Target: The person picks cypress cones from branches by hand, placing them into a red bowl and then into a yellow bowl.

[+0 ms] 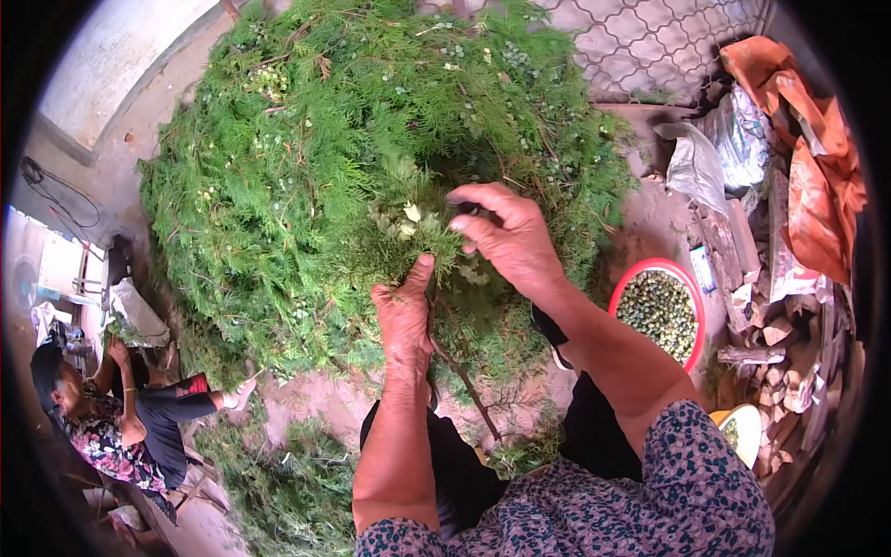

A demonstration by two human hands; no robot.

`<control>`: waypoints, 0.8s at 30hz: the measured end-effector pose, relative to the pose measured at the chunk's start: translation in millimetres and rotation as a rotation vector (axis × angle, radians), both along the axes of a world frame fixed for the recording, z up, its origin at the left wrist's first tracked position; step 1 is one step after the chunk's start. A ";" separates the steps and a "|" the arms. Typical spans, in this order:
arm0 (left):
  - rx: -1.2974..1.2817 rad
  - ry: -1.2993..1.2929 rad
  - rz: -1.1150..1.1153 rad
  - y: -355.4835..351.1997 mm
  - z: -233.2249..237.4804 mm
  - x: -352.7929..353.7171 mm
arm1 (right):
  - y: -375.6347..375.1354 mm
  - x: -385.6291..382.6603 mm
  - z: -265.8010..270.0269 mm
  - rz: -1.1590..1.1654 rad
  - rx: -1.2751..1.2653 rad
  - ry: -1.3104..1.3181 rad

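Observation:
A leafy evergreen branch (390,237) with flat green sprays and pale seed cones (408,223) is held upright in front of me. My left hand (404,311) wraps round its stem, thumb up against the foliage. The bare brown end of the stem (464,376) slants down past my wrist. Just right of the sprays, my right hand (506,232) has its fingers curled, with index finger and thumb toward the foliage. Something dark shows at these fingertips, too small to name. Behind both hands rises a large heap of cut evergreen branches (269,204).
To the right stands a red-rimmed basin (698,320) of small green cones; a yellow container (747,432) is nearer. Firewood (775,399), sacks (733,139) and an orange cloth (821,186) line the right side. More cut greenery (288,483) lies lower left, near a seated person (121,418).

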State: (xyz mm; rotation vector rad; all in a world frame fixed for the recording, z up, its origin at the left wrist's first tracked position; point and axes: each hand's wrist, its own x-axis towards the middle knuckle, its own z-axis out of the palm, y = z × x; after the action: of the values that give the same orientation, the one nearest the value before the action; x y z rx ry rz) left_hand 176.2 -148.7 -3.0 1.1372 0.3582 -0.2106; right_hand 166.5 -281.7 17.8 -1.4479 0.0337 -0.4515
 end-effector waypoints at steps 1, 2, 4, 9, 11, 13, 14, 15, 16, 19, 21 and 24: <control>0.000 0.000 -0.004 1.8 -5.1 1.9 | -1.9 0.8 0.1 0.063 -0.090 0.051; -0.032 -0.071 -0.102 6.0 -12.1 5.9 | 0.2 -0.1 2.0 0.073 -0.087 0.091; -0.066 -0.137 -0.170 8.6 -22.7 7.5 | 2.8 -1.2 2.2 0.084 -0.084 0.134; -0.131 -0.017 -0.160 7.3 -8.2 2.7 | 5.5 -2.2 0.3 0.049 -0.164 0.146; -0.148 0.012 -0.202 7.9 -6.2 3.5 | 8.9 -0.6 -8.3 0.016 -0.219 0.060; -0.095 0.091 -0.148 7.3 -4.5 3.6 | 9.3 -0.1 -11.7 -0.018 -0.275 -0.026; -0.096 0.092 -0.148 6.7 -4.8 3.5 | 9.0 -0.6 -9.8 -0.025 -0.400 -0.039; -0.110 0.084 -0.127 5.7 -5.2 3.0 | 8.8 -1.1 -7.9 -0.032 -0.525 -0.051; -0.124 0.077 -0.105 5.2 -5.6 2.6 | 9.4 -1.8 -5.8 -0.032 -0.525 -0.050; -0.042 0.111 -0.031 5.7 -7.5 1.7 | 12.7 -0.6 -6.5 -0.043 -0.581 -0.120; -0.017 0.093 -0.007 5.0 -7.8 1.6 | 13.5 3.5 -14.4 0.005 -0.444 -0.176; -0.049 0.052 -0.078 12.7 0.4 1.4 | 12.1 2.0 -10.5 0.152 -0.168 0.053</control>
State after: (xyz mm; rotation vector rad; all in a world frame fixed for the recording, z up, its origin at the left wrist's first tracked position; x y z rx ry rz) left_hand 177.5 -136.0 -2.6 1.1001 0.3532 -0.3159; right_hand 168.6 -269.6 7.3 -1.6141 -0.0729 -0.2972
